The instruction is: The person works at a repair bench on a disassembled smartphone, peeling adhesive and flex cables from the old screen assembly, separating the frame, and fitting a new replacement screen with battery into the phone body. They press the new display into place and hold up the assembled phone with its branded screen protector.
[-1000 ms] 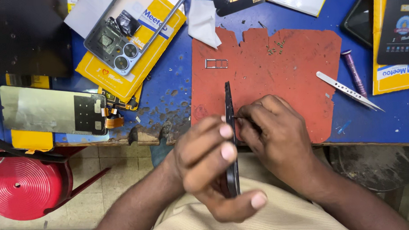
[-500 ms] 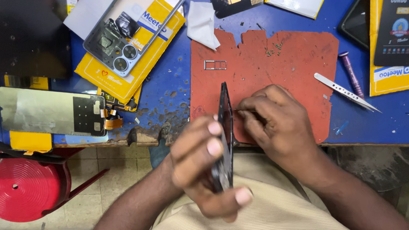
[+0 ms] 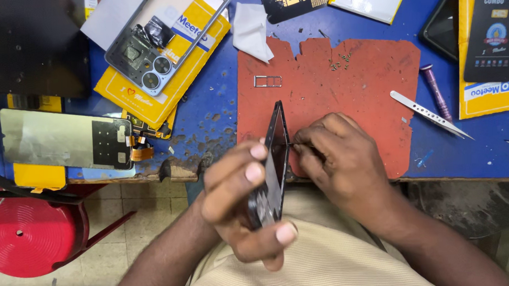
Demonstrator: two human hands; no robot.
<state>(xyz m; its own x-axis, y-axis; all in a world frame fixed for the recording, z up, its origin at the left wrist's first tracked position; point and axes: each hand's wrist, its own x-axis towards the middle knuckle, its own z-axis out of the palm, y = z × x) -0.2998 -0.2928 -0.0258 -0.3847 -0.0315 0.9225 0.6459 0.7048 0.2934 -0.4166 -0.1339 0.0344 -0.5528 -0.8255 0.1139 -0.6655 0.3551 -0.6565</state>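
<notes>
Left hand [image 3: 239,200] grips a phone [image 3: 272,165] edge-on over a red mat [image 3: 348,83]. Right hand [image 3: 337,157] pinches a thin tool [image 3: 295,144] against its edge.

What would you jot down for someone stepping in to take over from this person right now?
Left hand: grips the dark phone body on edge over the red mat.
Right hand: pinches a thin tool, tip against the phone's edge.
Nearby: SIM tray and loose screws on the mat, tweezers to the right, back frame with camera rings and detached screen panel to the left.
Done: phone opened, parts off.
Left: phone still in pieces.
</notes>
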